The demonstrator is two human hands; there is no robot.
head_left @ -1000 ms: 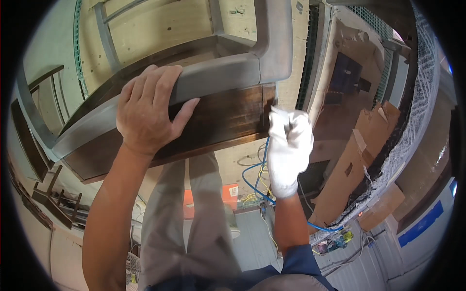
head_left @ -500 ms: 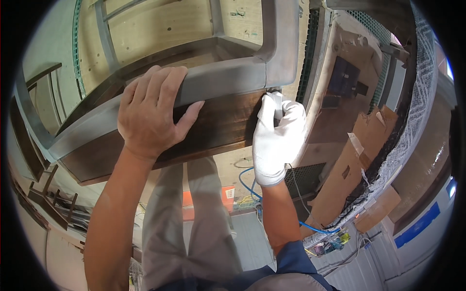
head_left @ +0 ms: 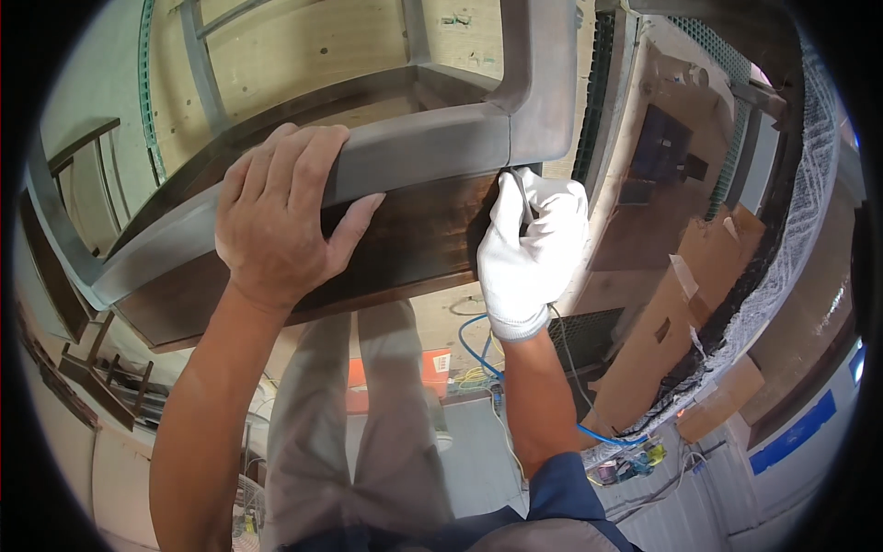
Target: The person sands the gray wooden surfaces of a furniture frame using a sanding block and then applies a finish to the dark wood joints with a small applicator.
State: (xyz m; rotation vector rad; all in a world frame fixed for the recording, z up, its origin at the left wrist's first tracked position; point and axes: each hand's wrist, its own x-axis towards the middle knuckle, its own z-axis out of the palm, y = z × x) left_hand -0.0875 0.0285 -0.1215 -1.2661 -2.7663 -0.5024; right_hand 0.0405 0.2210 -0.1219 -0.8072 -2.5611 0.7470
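Observation:
A large wooden chair frame (head_left: 414, 138) takes up the upper middle, with a curved greyish rail above a dark brown wooden panel (head_left: 405, 225). My bare left hand (head_left: 280, 212) grips the rail, its fingers over the top and its thumb apart on the near side. Against the panel's right end, just below the joint of rail and upright, is my right hand (head_left: 533, 253) in a white knitted glove. Its thumb and fingers pinch a thin grey piece (head_left: 525, 198), mostly hidden by the glove, so its kind cannot be told.
The frame lies over a pale plywood surface (head_left: 331, 55). Torn cardboard (head_left: 658, 317) and a plastic-wrapped edge (head_left: 763, 267) stand at the right. A blue hose (head_left: 478, 342) runs below the right hand, near an orange box (head_left: 436, 370). Other wooden frames (head_left: 101, 377) are at the left.
My gloved right hand has shifted slightly right, its fingers still pinched at the joint. My left hand remains at nearly the same place on the rail.

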